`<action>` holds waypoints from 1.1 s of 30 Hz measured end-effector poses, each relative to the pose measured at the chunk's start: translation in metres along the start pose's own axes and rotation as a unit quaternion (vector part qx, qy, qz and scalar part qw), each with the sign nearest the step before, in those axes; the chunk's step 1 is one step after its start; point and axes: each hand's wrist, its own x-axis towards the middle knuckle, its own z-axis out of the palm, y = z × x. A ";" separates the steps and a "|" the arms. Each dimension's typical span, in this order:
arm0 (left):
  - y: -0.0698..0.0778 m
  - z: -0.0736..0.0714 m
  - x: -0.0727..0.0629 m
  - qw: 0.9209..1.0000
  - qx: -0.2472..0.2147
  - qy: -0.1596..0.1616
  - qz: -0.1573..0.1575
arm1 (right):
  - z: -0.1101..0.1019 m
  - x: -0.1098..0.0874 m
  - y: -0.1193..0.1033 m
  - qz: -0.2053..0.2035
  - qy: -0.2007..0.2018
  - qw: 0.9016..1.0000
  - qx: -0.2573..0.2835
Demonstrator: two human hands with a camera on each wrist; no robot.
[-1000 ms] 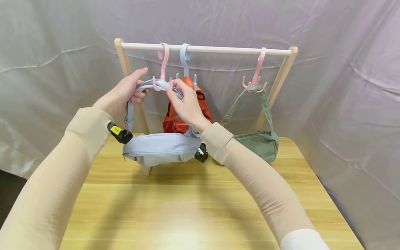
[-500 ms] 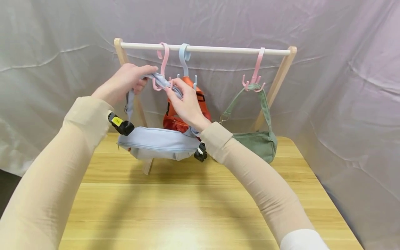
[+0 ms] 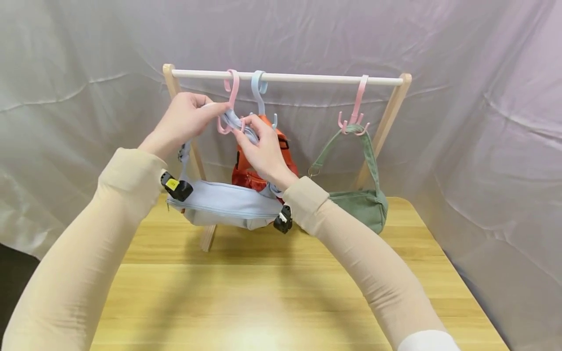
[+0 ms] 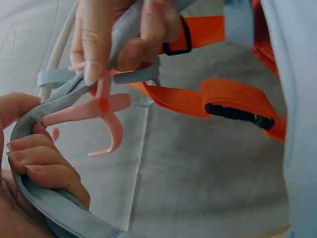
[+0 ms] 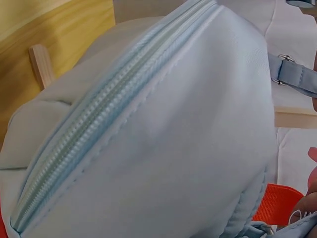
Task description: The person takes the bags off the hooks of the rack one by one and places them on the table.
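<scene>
A pale blue shoulder bag [image 3: 228,201] hangs below both hands, its zipper facing me. My left hand [image 3: 186,119] grips the left part of its strap [image 3: 231,118] beside a pink hook hanger [image 3: 234,92]. On the strap's right part, my right hand [image 3: 265,153] pinches the fabric between thumb and fingers. The strap lies across the hanger's prongs. In the left wrist view, the strap runs between the two hands against the pink prongs [image 4: 104,106]; whether it sits fully inside them I cannot tell. The bag's body fills most of the right wrist view.
A white rail [image 3: 307,78] on wooden legs [image 3: 391,112] stands on the wooden table [image 3: 263,292]. Close to the right hand, an orange bag [image 3: 248,178] hangs from a blue hook [image 3: 258,90]. A green bag [image 3: 362,209] hangs from another pink hook [image 3: 357,102] farther right.
My left hand has moved right and closer to the pink hanger, drawing the strap with it. The bag's left end has risen slightly. The right hand keeps its pinch; the view has tilted a little.
</scene>
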 end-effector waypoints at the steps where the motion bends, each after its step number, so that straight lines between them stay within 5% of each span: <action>1: -0.001 0.001 -0.001 1.000 0.006 0.007 0.007 | 0.000 0.000 0.000 0.003 0.002 1.000 0.003; 14: -0.013 0.009 -0.005 0.995 0.025 0.059 0.075 | 0.000 0.004 -0.003 0.055 0.019 0.995 0.079; 22: -0.018 0.010 -0.008 0.993 0.017 0.078 0.091 | -0.006 0.010 -0.012 0.092 0.012 0.989 0.114; 33: -0.026 0.015 -0.008 0.990 0.045 0.085 0.107 | -0.011 0.016 -0.022 0.148 0.009 0.985 0.086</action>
